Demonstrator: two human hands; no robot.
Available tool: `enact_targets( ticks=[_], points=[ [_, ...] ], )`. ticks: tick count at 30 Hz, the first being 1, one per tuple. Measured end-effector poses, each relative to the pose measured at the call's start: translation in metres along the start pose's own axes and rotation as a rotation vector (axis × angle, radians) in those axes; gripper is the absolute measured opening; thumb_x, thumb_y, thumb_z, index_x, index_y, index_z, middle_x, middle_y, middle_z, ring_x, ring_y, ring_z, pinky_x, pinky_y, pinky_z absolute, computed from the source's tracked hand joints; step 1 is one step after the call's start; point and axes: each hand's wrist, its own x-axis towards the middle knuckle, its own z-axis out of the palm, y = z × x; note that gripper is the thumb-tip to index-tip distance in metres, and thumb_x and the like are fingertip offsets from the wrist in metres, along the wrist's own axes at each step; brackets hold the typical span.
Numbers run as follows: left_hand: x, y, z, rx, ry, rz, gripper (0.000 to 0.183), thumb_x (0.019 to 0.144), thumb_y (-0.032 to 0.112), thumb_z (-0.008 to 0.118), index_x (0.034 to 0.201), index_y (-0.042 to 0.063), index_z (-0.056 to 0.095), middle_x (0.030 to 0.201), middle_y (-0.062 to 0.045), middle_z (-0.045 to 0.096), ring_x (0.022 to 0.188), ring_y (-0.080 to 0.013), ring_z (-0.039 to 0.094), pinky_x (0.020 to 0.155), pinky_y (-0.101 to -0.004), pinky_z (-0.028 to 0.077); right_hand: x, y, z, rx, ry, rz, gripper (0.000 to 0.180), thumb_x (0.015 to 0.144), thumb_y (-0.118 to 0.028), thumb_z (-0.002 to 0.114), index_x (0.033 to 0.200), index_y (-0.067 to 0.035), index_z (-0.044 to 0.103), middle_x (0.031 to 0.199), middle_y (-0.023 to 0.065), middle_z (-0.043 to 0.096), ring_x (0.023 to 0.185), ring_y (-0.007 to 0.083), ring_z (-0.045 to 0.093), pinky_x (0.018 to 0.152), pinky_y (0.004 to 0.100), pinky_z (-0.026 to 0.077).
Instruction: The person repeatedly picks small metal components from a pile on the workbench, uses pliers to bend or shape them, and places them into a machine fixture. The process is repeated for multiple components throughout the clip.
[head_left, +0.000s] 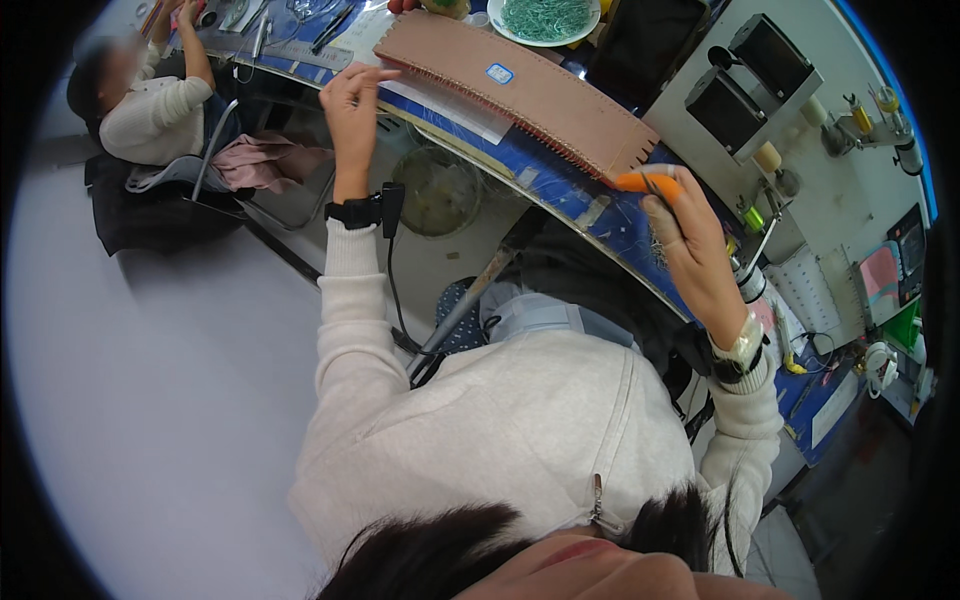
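Observation:
A long, pinkish-brown padded block (517, 94) lies across the blue-topped bench. Stitching runs along its edges, its near side bears a reddish fringe-like row, and a small blue-bordered label is on top. At its left end my left hand (352, 101) is raised with bent fingers, the fingertips by the block's corner. Whether a fine thread is between them is too small to tell. My right hand (694, 221), by the block's right end, grips an orange-handled tool (649, 184) with a dark metal part; its working end is partly hidden by the fingers.
Behind the block stands a white bowl (495, 16) of green thread-like strands. A steel ruler (315, 56) and pens lie left. At right are a pale board (817, 169) with two black boxes, and thread spools. Below the bench edge sits a round bin (439, 191). Another person (154, 112) sits left.

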Motion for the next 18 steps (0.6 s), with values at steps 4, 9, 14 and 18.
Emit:
enact_targets(
  ticks=[4,9,14,18],
  points=[
    [0.017,0.036,-0.016,0.040,0.125,-0.126,0.020,0.102,0.028,0.076,0.097,0.009,0.082,0.103,-0.003,0.074,0.100,-0.0218,0.064,0.086,-0.0341,0.047,-0.022,-0.010,-0.024,0.176,-0.070,0.285,0.030,0.115,-0.020,0.054,0.136,-0.003,0.067,0.096,0.0042,0.062,0.086,0.0126,0.060,0.082,0.0269,0.048],
    [0.042,0.141,0.024,-0.193,0.213,0.285,0.015,0.095,0.022,0.082,0.103,0.010,0.078,0.101,-0.004,0.073,0.098,-0.0185,0.066,0.089,-0.0347,0.046,-0.043,-0.009,-0.044,0.210,-0.087,0.244,0.038,0.118,-0.031,0.048,0.135,-0.004,0.069,0.084,-0.0007,0.060,0.076,0.0075,0.049,0.071,0.0242,0.041],
    [0.058,0.263,0.078,-0.384,-0.137,0.596,0.022,0.104,0.005,0.072,0.125,0.004,0.078,0.116,-0.008,0.074,0.096,-0.0131,0.071,0.087,-0.0255,0.055,-0.059,-0.004,-0.081,0.434,0.029,0.238,0.051,0.120,-0.041,0.041,0.122,0.001,0.070,0.084,-0.0017,0.058,0.071,0.0053,0.042,0.065,0.0219,0.035],
    [0.068,0.341,0.136,-0.241,-0.177,1.005,0.027,0.096,0.020,0.081,0.123,0.012,0.080,0.117,-0.006,0.074,0.105,-0.0281,0.067,0.098,-0.0396,0.047,-0.058,0.008,-0.111,0.601,0.318,0.238,0.057,0.118,-0.049,0.041,0.124,0.002,0.068,0.083,-0.0008,0.059,0.063,0.0027,0.045,0.055,0.0186,0.032]
  ],
)
